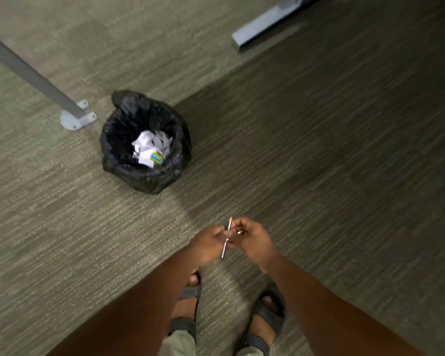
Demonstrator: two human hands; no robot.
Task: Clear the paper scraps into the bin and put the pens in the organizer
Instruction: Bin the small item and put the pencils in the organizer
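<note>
Paper scraps [149,147], crumpled white pieces with one blue-and-yellow bit among them, lie at the bottom of the black-lined bin [113,140] on the carpet, so that part appears done as far as the view shows. One slim pen [226,238], pale with an orange tip, is pinched between left hand [207,246] and right hand [254,240], both grips clamped on it. No organizer is in view; the pens remain to be put away.
</note>
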